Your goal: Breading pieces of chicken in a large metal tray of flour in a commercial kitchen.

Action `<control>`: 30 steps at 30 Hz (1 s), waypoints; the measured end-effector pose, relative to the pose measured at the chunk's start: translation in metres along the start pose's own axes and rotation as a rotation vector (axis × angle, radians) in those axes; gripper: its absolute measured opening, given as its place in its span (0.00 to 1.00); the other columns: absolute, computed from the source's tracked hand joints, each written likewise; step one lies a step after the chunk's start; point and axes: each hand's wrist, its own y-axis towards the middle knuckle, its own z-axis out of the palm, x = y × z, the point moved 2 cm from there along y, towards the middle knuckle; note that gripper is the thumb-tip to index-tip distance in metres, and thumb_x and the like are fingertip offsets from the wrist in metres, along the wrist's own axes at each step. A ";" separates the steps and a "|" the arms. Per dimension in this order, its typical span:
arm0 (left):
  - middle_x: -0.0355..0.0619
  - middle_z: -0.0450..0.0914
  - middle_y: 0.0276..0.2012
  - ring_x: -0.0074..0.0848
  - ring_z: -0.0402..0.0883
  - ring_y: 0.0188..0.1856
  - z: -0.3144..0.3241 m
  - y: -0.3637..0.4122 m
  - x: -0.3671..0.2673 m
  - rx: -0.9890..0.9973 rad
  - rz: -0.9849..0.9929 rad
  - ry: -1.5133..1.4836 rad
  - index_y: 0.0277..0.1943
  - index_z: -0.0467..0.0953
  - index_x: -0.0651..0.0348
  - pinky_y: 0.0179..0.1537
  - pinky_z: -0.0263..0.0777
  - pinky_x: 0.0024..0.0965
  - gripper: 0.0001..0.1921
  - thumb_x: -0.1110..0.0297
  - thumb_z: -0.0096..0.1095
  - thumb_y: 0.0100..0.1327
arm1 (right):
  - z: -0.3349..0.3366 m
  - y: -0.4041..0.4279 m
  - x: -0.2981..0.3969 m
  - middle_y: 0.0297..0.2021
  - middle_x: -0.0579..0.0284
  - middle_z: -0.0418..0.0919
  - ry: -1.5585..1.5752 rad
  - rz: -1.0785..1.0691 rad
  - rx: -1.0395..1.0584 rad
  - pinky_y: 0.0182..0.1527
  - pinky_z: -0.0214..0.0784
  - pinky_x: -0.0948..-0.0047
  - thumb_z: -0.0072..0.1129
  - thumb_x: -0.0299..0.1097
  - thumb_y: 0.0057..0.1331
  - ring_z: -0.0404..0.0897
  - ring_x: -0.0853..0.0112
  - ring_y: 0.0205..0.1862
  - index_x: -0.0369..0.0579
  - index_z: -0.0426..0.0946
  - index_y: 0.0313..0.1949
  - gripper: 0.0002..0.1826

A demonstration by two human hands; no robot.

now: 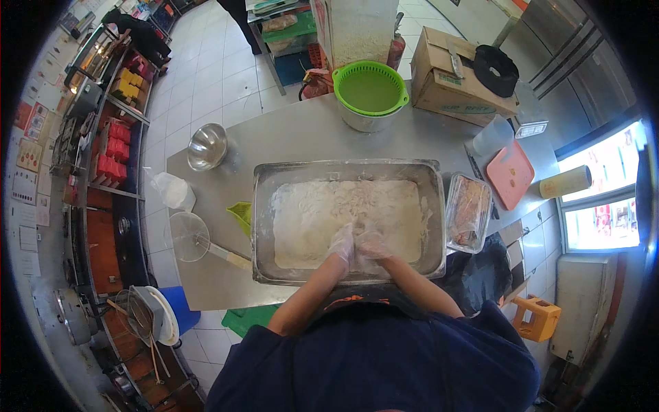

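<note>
A deep steel pan (261,221) lies before me on the metal table, with a thick layer of white flour (304,206) across its bottom. Lumpy, coated pieces (360,198) sit in the flour just beyond my hands. Both hands wear clear plastic gloves and meet at the near middle of the pan, down at the flour. My left hand (342,243) is turned on edge, its fingers pointing away from me. Against it leans my right hand (371,244), fingers curved inward. What lies between the palms is hidden.
Left of the pan are a wire skimmer (190,237), a bag of white powder (177,193) and a steel bowl (207,147). A green colander (370,88) stands at the back. To the right are a plastic-covered tray (468,212), a pink board (509,175) and a cardboard box (448,77).
</note>
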 end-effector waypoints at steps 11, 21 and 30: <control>0.58 0.80 0.49 0.37 0.82 0.47 -0.136 -0.047 -0.139 -0.160 0.250 -0.534 0.52 0.75 0.66 0.44 0.77 0.43 0.21 0.56 0.48 0.69 | -0.091 0.037 0.051 0.43 0.46 0.81 -0.450 -0.394 0.197 0.44 0.71 0.57 0.48 0.38 0.67 0.80 0.55 0.44 0.52 0.78 0.52 0.17; 0.64 0.67 0.63 0.58 0.74 0.55 -0.078 0.064 -0.095 -0.178 0.127 0.315 0.66 0.65 0.59 0.59 0.68 0.49 0.25 0.58 0.45 0.70 | -0.024 0.111 0.020 0.50 0.42 0.79 -0.282 -0.270 0.063 0.57 0.66 0.54 0.48 0.51 0.67 0.77 0.51 0.53 0.46 0.77 0.54 0.25; 0.58 0.83 0.40 0.50 0.81 0.43 -0.096 0.000 -0.035 -0.175 0.198 0.440 0.41 0.80 0.64 0.45 0.71 0.50 0.25 0.50 0.42 0.71 | -0.087 0.080 -0.037 0.45 0.41 0.80 -0.868 -0.126 -0.134 0.55 0.66 0.52 0.44 0.47 0.69 0.79 0.53 0.51 0.45 0.81 0.46 0.22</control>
